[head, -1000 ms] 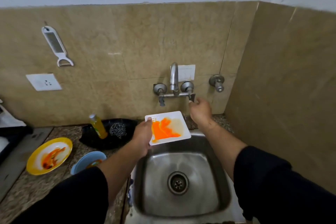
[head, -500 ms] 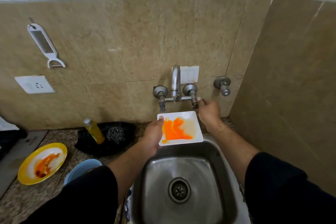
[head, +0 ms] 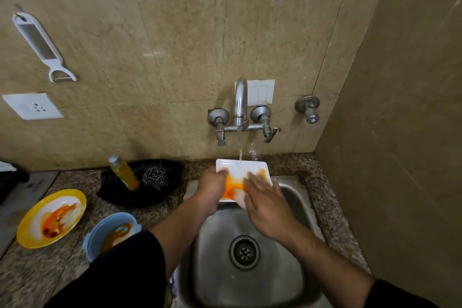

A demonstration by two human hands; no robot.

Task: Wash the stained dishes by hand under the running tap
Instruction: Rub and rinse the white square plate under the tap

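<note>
Step in hand: rinsing and hand-rubbing the white square plate; judged to be early in the task, as most of its face carries orange stain.
Plate position: held over the back edge of the sink, directly under the tap spout.
Water: the stream is running and lands on the far part of the plate.
Left hand: grips the plate's left edge, thumb on the upper face; the fingers beneath are hidden.
Right hand: fingers straight and spread, laid flat on the plate's right half; it holds nothing.
Tilt: the plate appears to slope toward the sink, though the wide-angle view makes this uncertain.
Dishes waiting: the yellow plate and the blue bowl sit on the bench to the left, both stained.
Cleaning aids: the soap bottle and the steel scourer stand behind them, near the wall, untouched.
Next move calls for: sweeping the flat right hand across the stain while the left hand keeps the edge firm and the stained area under the stream.
Caution: a wet plate gripped by one edge is likely to slip; pressure from the right hand should be met by the left.
</note>
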